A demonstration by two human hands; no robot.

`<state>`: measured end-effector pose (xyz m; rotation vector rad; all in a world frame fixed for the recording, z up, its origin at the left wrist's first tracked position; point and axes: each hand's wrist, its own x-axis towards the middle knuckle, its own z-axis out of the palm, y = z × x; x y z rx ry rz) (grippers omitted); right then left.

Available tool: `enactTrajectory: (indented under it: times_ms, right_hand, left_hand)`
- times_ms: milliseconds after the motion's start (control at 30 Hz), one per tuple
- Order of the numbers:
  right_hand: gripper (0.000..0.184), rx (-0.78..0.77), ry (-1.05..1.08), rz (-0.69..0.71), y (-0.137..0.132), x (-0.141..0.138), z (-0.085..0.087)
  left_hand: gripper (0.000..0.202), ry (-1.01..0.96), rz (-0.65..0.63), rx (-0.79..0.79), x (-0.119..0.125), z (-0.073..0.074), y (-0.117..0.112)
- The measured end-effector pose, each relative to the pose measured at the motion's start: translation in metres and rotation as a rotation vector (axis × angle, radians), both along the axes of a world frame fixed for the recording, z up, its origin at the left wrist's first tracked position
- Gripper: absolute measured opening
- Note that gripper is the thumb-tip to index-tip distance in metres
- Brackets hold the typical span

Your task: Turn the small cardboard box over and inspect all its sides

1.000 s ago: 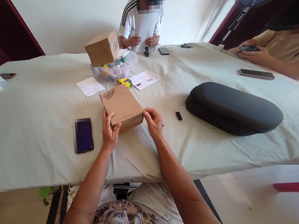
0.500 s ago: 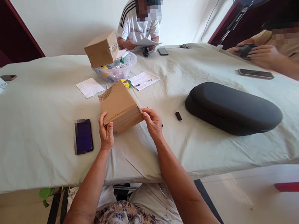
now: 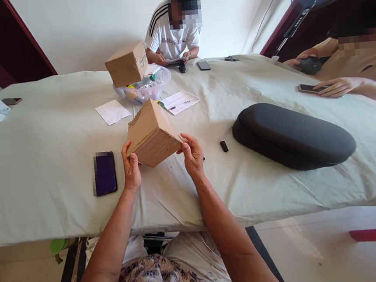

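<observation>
Currently holding: left hand (image 3: 131,165) and right hand (image 3: 191,151) are pinching tilted cardboard box (image 3: 151,133) at its corners.
Risk: fingertip grip is looking slight; box could slip.

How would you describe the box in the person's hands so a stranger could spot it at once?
Find the long cloth-covered table. Near its front edge the left hand and right hand hold a box. Unlike the second box perched on the bowl farther back, it is hand-held and steeply tilted.

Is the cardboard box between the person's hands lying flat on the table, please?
No, the cardboard box is tipped up at an angle, gripped by the left hand and right hand.
</observation>
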<state>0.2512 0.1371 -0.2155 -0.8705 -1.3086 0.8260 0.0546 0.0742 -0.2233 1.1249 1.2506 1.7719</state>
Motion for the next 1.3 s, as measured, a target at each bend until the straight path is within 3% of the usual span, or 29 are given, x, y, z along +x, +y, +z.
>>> enactTrajectory:
  times_ms: [267,500,800,933,1100,1300]
  right_hand:
    - [0.053,0.023,-0.034,-0.014,0.003,-0.001,-0.006]
    - [0.078,0.004,-0.030,0.179,0.002,-0.006,-0.010]
    - [0.100,-0.053,-0.414,0.349,-0.004,-0.011,-0.014]
    - [0.103,0.011,-0.428,0.338,-0.004,-0.006,-0.012]
    - [0.091,0.049,-0.398,0.255,-0.004,-0.001,-0.008]
    - [0.050,0.085,-0.322,0.085,-0.011,-0.011,-0.007]
  left_hand:
    - [0.070,-0.045,-0.085,-0.029,0.008,0.001,0.000]
    - [0.073,-0.174,-0.113,-0.041,0.012,0.005,0.003]
    - [0.067,-0.324,-0.122,-0.040,0.010,0.007,0.005]
    - [0.063,-0.389,-0.169,-0.081,0.013,0.004,0.006]
    - [0.062,-0.301,-0.142,-0.130,0.013,0.001,0.006]
    - [0.062,0.008,0.004,-0.140,0.013,-0.010,0.009]
